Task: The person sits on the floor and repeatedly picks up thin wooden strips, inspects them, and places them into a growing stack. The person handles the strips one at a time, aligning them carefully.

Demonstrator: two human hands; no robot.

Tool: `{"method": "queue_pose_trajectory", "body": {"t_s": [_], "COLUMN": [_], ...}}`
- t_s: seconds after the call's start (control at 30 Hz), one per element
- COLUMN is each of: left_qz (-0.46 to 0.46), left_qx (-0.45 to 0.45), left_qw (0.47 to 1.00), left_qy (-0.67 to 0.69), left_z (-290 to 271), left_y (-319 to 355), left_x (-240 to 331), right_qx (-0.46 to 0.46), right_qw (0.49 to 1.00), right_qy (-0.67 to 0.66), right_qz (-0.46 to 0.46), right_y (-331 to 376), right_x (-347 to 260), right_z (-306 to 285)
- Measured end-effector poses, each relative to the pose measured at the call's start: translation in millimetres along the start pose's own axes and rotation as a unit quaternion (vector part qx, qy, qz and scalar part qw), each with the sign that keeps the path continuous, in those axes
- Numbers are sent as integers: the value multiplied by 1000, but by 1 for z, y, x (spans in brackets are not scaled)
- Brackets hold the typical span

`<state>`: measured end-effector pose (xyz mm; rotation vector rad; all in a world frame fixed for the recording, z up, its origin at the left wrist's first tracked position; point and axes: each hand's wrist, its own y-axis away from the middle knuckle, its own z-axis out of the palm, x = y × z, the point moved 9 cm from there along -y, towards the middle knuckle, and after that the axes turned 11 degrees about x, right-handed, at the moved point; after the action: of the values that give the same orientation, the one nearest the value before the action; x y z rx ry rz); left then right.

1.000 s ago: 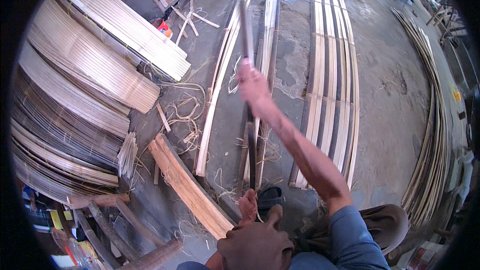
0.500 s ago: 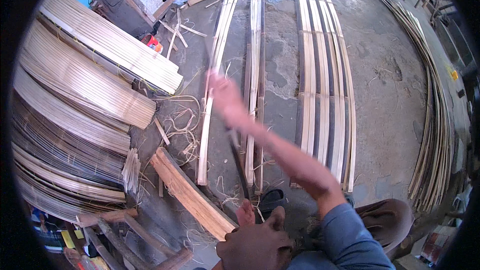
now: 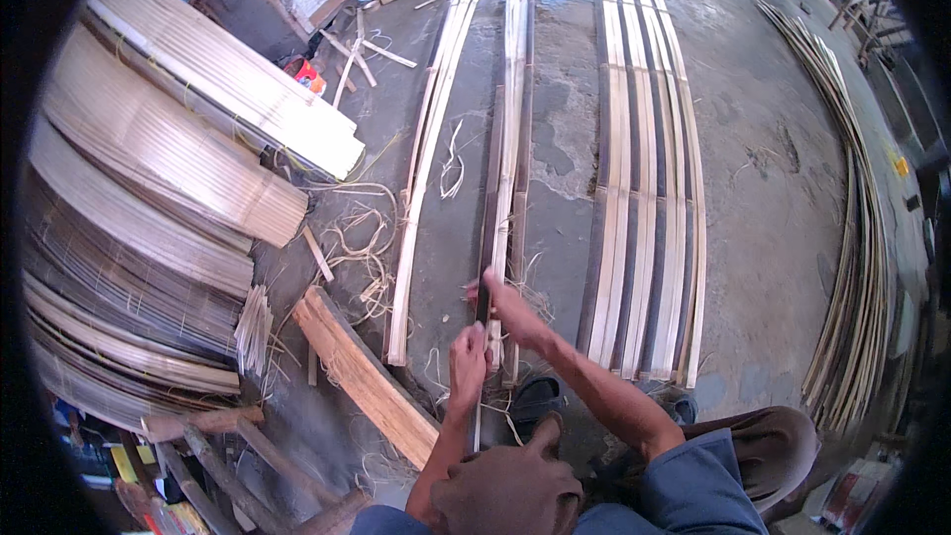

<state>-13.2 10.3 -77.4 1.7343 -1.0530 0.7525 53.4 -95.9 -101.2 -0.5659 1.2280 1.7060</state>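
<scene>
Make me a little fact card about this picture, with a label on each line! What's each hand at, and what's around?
Left hand: closed around a dark strip
Right hand: at the same strip, farther from the body; its grip is unclear
Floor, right of the hands: row of long pale and dark strips
Left side: stacked bundles of strips
Nearer left: thick wooden plank
Near the knees: dark sandal

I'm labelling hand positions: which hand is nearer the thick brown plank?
Left. The left hand is right of the plank; the right hand is farther right and farther forward.
</scene>
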Motion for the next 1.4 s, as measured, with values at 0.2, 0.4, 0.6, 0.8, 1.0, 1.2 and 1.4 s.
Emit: {"method": "queue_pose_trajectory", "body": {"t_s": [0.2, 0.4, 0.6, 0.8, 1.0, 1.2, 1.4], "left_qz": [2, 116, -155, -44, -13, 11, -2], "left_qx": [-8, 96, -102, 38, 102, 129, 104], "left_qw": [1000, 985, 983, 994, 993, 989, 993], "left_qy": [1, -88, -6, -88, -57, -70, -58], "left_z": [31, 40, 91, 96, 86, 83, 76], "left_y": [47, 18, 35, 33, 29, 30, 32], "left_x": [-36, -37, -84, -84, -109, -119, -130], "right_qx": [47, 44, 78, 101, 21, -105, -148], "right_qw": [981, 987, 972, 991, 912, 836, 801], "right_qy": [-149, -94, -141, 78, 370, 480, 505], "right_qz": [116, 119, 168, -33, -177, -246, -285], "right_y": [-43, -51, -45, -34, -3, 52, 94], "right_x": [-68, -38, -16, -41, -64, -57, -44], "right_z": [-41, -34, -81, -62, 26, 95, 128]}}
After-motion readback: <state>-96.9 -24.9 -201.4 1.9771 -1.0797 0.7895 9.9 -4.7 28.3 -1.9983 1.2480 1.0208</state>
